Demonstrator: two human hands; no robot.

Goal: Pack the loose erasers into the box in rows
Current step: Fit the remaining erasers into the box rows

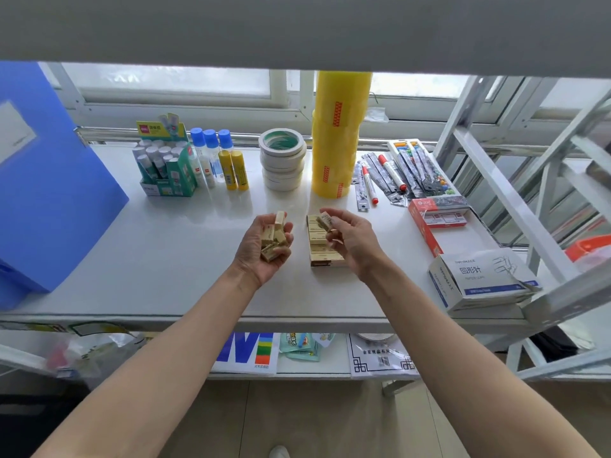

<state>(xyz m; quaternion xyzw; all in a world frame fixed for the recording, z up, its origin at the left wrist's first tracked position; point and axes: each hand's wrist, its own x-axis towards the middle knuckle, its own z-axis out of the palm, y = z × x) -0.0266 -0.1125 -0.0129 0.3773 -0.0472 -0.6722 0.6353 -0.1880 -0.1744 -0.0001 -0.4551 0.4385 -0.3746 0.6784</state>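
Above the box (325, 249), left grip (264, 246) cupping tan paper-sleeved erasers (273, 238), right grip (347, 239) pinching one eraser (324, 221)

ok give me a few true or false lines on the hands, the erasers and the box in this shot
1. The left hand holds several loose erasers in its palm. True.
2. The right hand is empty. False: it pinches a single eraser between thumb and fingers.
3. The eraser box sits on the shelf below the right hand, with erasers already lined up in it. True.
4. The box is to the left of the left hand. False: it lies to that hand's right.
5. The tall stack of yellow tape rolls stands behind the box. True.
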